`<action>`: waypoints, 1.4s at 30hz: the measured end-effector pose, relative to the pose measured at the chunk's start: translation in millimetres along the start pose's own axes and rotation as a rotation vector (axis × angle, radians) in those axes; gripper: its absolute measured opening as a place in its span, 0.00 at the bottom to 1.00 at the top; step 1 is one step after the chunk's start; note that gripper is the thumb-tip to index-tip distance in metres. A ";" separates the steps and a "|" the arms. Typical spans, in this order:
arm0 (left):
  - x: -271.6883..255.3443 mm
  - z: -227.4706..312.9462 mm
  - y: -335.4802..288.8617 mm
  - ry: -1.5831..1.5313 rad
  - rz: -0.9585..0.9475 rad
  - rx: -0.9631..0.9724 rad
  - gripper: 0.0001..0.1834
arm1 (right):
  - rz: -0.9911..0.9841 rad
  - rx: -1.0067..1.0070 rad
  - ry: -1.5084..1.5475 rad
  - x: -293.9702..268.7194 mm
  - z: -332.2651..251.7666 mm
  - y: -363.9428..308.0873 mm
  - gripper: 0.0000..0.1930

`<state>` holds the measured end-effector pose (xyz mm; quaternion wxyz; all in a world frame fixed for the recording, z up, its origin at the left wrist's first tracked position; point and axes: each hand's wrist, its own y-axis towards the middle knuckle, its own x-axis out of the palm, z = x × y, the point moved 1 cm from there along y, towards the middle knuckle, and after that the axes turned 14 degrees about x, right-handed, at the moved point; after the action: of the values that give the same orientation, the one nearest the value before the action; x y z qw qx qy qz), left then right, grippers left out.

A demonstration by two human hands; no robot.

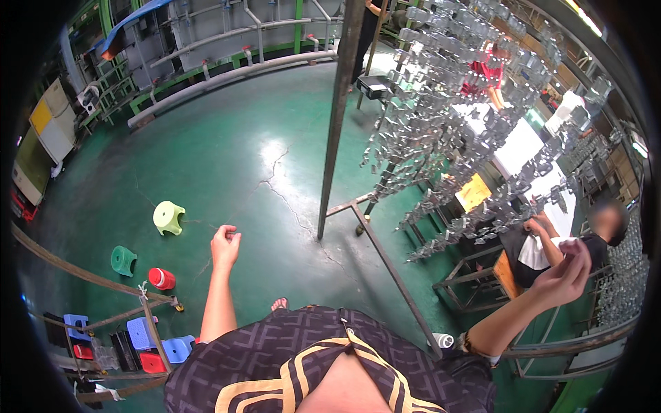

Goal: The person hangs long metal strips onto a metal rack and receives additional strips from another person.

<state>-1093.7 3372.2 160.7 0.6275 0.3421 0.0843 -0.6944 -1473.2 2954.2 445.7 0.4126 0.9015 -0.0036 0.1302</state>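
My left hand [225, 248] is raised over the green floor, with its fingers loosely bent and a gap to the thumb. Nothing shows in it, and the nearest thing is a pale yellow-green stool [169, 217] standing farther left. Out to the right, my right hand [563, 277] is lifted with half-curled fingers, and I see nothing in it. In the picture it overlaps a seated person [606, 230]; I cannot tell how far apart they are. Many clear, shiny pieces [441, 103] hang in rows on a metal rack [335, 131] ahead to the right.
At left stand a green stool [123, 261], a red round container [162, 279] and blue stools [141, 333] by a metal frame. Pipes [227, 71] run along the far wall. A rack leg [396, 275] crosses the floor beside me. Another person [365, 41] stands far off.
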 end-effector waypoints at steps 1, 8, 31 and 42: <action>-3.2 -8.6 8.0 -0.015 -0.003 0.007 0.11 | -0.105 -0.103 -0.029 18.0 -7.7 -22.9 0.12; -22.9 -46.0 79.0 -0.151 -0.016 0.121 0.09 | -0.695 0.122 0.024 167.8 -31.2 -151.3 0.07; -32.0 2.6 383.7 -0.289 0.036 0.437 0.06 | -1.222 0.366 0.136 493.9 70.5 -273.8 0.03; -56.0 46.9 591.4 -0.056 0.127 0.677 0.08 | -1.195 0.607 0.198 625.2 128.1 -277.4 0.06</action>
<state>-562.8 3274.8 413.1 0.5224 0.5163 -0.1897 -0.6516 -807.9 3104.8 308.0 0.1407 0.8083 0.5702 -0.0430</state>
